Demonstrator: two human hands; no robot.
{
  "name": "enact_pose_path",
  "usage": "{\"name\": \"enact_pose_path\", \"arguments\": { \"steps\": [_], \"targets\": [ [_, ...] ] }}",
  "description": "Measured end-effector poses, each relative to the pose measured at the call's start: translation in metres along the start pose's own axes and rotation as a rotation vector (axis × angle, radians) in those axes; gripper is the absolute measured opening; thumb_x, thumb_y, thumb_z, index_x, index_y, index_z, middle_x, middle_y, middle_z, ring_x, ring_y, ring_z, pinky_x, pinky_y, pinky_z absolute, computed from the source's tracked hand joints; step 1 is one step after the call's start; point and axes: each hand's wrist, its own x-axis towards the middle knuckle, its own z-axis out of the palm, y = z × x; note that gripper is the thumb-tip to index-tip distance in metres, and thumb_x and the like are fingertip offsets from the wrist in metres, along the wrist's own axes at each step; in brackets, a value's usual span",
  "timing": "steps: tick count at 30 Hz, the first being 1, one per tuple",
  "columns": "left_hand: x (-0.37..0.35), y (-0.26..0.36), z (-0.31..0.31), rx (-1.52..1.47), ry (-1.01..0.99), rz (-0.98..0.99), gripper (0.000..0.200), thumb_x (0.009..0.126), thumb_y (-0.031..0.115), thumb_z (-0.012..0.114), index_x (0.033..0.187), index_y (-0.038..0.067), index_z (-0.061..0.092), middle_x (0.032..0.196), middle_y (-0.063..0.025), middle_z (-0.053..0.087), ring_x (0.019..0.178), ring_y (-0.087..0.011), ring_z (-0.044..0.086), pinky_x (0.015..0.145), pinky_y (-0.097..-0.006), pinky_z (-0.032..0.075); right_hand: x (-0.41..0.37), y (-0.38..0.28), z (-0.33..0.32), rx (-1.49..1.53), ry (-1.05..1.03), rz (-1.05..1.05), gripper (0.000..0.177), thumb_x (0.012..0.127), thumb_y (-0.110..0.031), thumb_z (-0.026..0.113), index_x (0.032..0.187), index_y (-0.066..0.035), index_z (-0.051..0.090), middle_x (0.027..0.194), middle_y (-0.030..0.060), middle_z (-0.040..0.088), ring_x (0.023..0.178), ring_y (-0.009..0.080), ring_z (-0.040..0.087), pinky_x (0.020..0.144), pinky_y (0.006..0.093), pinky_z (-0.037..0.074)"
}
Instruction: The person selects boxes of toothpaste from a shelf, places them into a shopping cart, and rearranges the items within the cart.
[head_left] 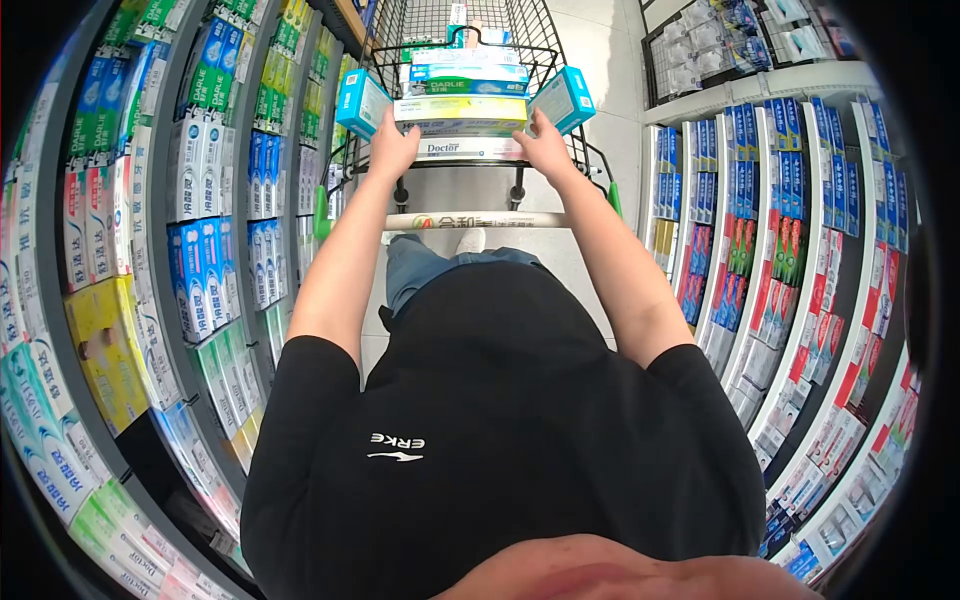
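Both my arms reach forward over the handle of a shopping cart (489,221). My left hand (394,147) is at the left end of a stack of toothpaste boxes (460,108), beside a teal box (362,103) that stands tilted at that end. At the stack's right end is my right hand (545,146), next to a second teal box (563,100). The stack has yellow, green, blue and white boxes, with a white Doctor box (470,149) nearest me. Fingers of both hands touch the stack's ends; how firmly they grip cannot be seen.
Shelves packed with toothpaste boxes (205,165) line the left side. On the right, more shelves (740,190) hold blue and red packages, with hanging packs (715,45) above. The cart's wire basket (415,25) extends ahead over a tiled floor (605,60).
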Motion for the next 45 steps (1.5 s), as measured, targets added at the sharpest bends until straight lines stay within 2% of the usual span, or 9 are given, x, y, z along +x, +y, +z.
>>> {"name": "enact_pose_path", "arguments": {
  "steps": [10,16,18,23,28,32,33,36,45],
  "targets": [
    [-0.018,0.032,-0.001,0.203,-0.07,-0.053,0.079,0.097,0.027,0.066,0.166,0.009,0.033,0.144,-0.024,0.065,0.128,-0.0423,0.065,0.109,-0.0507,0.052,-0.002,-0.009,-0.003,0.055,-0.018,-0.015,0.068,0.094,-0.014,0.073,0.157,-0.002,0.049,0.142,0.0253,0.068,0.135,0.0355,0.065,0.112,0.041,0.05],
    [-0.031,0.009,0.001,0.129,0.278,0.095,0.078,0.097,0.036,0.068,0.162,0.003,0.038,0.143,-0.0233,0.064,0.139,-0.041,0.056,0.118,-0.0505,0.043,0.004,-0.033,-0.006,-0.309,0.127,-0.045,0.072,0.09,-0.014,0.071,0.157,0.0,0.048,0.14,0.0292,0.067,0.132,0.0434,0.063,0.111,0.0468,0.051],
    [-0.068,0.041,-0.039,0.241,0.068,0.131,0.073,0.097,0.04,0.069,0.154,-0.002,0.048,0.143,-0.0233,0.064,0.141,-0.0398,0.054,0.12,-0.0524,0.038,0.012,-0.051,-0.008,-0.309,0.072,-0.131,0.074,0.088,-0.014,0.07,0.156,0.003,0.047,0.135,0.03,0.068,0.127,0.0467,0.064,0.109,0.0499,0.051],
    [-0.135,0.025,-0.061,0.506,0.127,0.377,0.059,0.097,0.049,0.068,0.134,0.002,0.068,0.142,-0.0222,0.065,0.129,-0.0395,0.062,0.114,-0.0537,0.042,0.011,-0.056,0.0,-0.252,0.086,-0.098,0.07,0.09,-0.018,0.072,0.152,0.005,0.05,0.138,0.03,0.065,0.129,0.047,0.062,0.111,0.0503,0.049],
    [-0.139,0.035,-0.057,0.498,0.191,0.307,0.044,0.097,0.049,0.067,0.107,0.007,0.074,0.124,-0.0198,0.07,0.108,-0.0346,0.068,0.087,-0.049,0.055,-0.044,-0.046,-0.021,-0.313,0.235,-0.438,0.057,0.098,-0.022,0.071,0.146,0.003,0.057,0.136,0.0279,0.065,0.123,0.0475,0.063,0.109,0.0498,0.048],
    [-0.133,0.046,-0.061,0.61,0.039,0.145,0.042,0.097,0.049,0.064,0.086,0.009,0.068,0.087,-0.0151,0.074,0.084,-0.034,0.072,0.077,-0.0474,0.054,-0.104,-0.052,-0.033,-0.281,0.033,-0.507,0.016,0.103,-0.018,0.069,0.098,-0.003,0.071,0.09,0.0168,0.072,0.086,0.0359,0.07,0.08,0.0454,0.054],
    [-0.13,0.043,-0.059,0.629,0.066,0.141,0.042,0.097,0.049,0.064,0.086,0.009,0.068,0.087,-0.0151,0.074,0.084,-0.034,0.072,0.077,-0.0474,0.054,-0.106,-0.038,-0.033,-0.452,-0.043,-0.478,0.029,0.105,-0.023,0.067,0.083,-0.004,0.067,0.076,0.0158,0.067,0.074,0.0364,0.068,0.071,0.0465,0.053],
    [-0.117,0.041,-0.053,0.574,0.214,0.289,0.043,0.097,0.046,0.064,0.073,0.011,0.067,0.067,-0.0124,0.069,0.07,-0.0366,0.07,0.072,-0.05,0.052,-0.103,-0.037,-0.025,-0.56,0.043,-0.617,0.037,0.105,-0.028,0.066,0.075,-0.007,0.063,0.069,0.0145,0.064,0.068,0.0371,0.066,0.066,0.0483,0.052],
    [-0.062,0.059,-0.055,0.613,0.045,0.214,0.053,0.099,0.05,0.059,0.071,0.008,0.075,0.076,-0.0156,0.075,0.075,-0.0378,0.073,0.075,-0.0503,0.056,-0.051,-0.061,-0.03,-0.523,0.032,-0.33,0.044,0.104,-0.049,0.064,0.087,-0.009,0.073,0.073,0.0155,0.071,0.071,0.0385,0.071,0.068,0.0493,0.055]
  ]
}}
